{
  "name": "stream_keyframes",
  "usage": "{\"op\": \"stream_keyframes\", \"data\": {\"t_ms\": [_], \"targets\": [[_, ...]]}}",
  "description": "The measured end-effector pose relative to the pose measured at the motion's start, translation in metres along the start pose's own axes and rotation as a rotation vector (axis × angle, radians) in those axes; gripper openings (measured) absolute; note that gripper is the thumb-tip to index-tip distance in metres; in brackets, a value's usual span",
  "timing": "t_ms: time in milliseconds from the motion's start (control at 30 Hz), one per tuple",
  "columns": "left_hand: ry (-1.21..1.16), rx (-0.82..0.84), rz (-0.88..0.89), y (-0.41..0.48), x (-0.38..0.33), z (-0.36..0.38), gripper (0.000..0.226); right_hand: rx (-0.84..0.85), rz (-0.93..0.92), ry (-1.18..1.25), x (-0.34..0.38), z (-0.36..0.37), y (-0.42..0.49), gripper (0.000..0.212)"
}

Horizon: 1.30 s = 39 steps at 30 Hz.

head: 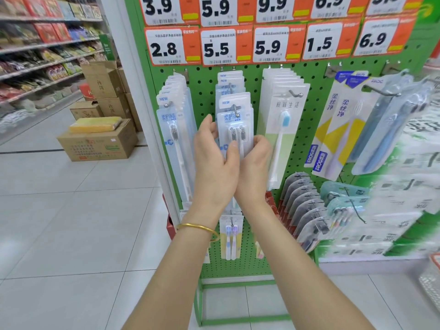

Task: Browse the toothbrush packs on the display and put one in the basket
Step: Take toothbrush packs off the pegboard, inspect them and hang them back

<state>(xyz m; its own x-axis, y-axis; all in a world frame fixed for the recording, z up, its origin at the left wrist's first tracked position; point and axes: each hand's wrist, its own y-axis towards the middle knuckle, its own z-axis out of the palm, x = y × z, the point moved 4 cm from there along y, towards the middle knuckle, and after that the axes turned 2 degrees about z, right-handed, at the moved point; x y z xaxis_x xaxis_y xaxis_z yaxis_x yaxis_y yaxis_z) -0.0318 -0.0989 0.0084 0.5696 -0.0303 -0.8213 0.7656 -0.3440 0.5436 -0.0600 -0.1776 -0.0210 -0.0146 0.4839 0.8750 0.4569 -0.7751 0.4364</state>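
A green pegboard display [204, 86] carries hanging toothbrush packs. The front pack on the middle hook, a clear twin-brush pack with a blue label [234, 129], hangs on its peg. My left hand [214, 160] grips its left edge, with the thumb across the front. From the right, my right hand [254, 163] holds its lower right edge. To the left hangs a row of single-brush packs [172, 129]. To the right hangs a white pack with a blue-headed brush [282, 129]. A basket's rim [434, 260] may show at the far right edge, blurred.
Orange and white price tags [216, 47] line the top of the display. FROG packs [333, 129], dark brush packs [385, 125] and small packs [302, 210] hang on the right. Cardboard boxes [97, 144] stand on the tiled floor at left, beside snack shelves [40, 55].
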Motion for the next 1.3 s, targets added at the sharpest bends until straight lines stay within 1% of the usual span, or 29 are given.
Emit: {"op": "stream_keyframes", "data": {"t_ms": [67,100,167,267,367,467,567,633,667,700,767,800,867,933,1067,1167,1233,1300], "targets": [[0.02,0.004,0.008,0.005,0.0,0.002,0.063,0.005,0.051,0.063,0.002,0.003,0.004,0.074],[0.028,0.003,0.014,0.007,-0.001,0.003,0.062,0.007,0.075,0.095,0.003,0.005,0.006,0.076],[0.044,0.0,0.036,0.012,-0.003,0.004,0.058,0.01,0.088,0.102,0.003,0.008,0.01,0.073],[0.072,-0.003,0.056,0.016,-0.004,0.004,0.058,-0.003,0.043,-0.008,0.001,0.01,0.014,0.061],[0.137,-0.015,0.083,0.017,-0.002,0.005,0.058,0.005,-0.006,-0.04,-0.004,0.012,0.016,0.051],[0.205,-0.033,0.114,0.017,-0.003,0.006,0.055,-0.001,-0.056,-0.113,-0.006,0.007,0.014,0.058],[0.218,-0.05,0.131,0.017,-0.002,0.009,0.055,0.035,-0.08,-0.202,-0.015,0.004,0.011,0.061],[0.223,-0.069,0.148,0.018,-0.001,0.01,0.055,0.051,-0.108,-0.205,-0.017,0.002,0.01,0.071],[0.23,-0.078,0.153,0.018,-0.001,0.01,0.055,0.057,-0.112,-0.184,-0.018,0.0,0.011,0.072],[0.237,-0.086,0.156,0.018,0.0,0.01,0.054,0.062,-0.111,-0.145,-0.018,-0.001,0.013,0.068],[0.25,-0.101,0.161,0.019,-0.001,0.011,0.055,0.084,-0.108,-0.03,-0.017,-0.004,0.02,0.053],[0.253,-0.106,0.163,0.019,-0.001,0.012,0.055,0.101,-0.094,0.045,-0.017,-0.004,0.024,0.05],[0.254,-0.106,0.162,0.019,-0.003,0.013,0.058,0.132,-0.054,0.229,-0.014,-0.004,0.031,0.053],[0.264,-0.098,0.153,0.02,-0.005,0.014,0.06,0.149,-0.022,0.35,-0.018,-0.001,0.039,0.055],[0.282,-0.097,0.153,0.02,-0.008,0.017,0.059,0.215,0.01,0.446,-0.013,0.009,0.053,0.057],[0.295,-0.107,0.155,0.022,-0.008,0.017,0.058,0.248,0.034,0.458,-0.006,0.016,0.067,0.045],[0.301,-0.115,0.158,0.022,-0.008,0.018,0.058,0.257,0.085,0.51,-0.002,0.015,0.073,0.046],[0.301,-0.112,0.155,0.022,-0.009,0.019,0.058,0.311,0.12,0.605,-0.002,0.019,0.076,0.049]]}}
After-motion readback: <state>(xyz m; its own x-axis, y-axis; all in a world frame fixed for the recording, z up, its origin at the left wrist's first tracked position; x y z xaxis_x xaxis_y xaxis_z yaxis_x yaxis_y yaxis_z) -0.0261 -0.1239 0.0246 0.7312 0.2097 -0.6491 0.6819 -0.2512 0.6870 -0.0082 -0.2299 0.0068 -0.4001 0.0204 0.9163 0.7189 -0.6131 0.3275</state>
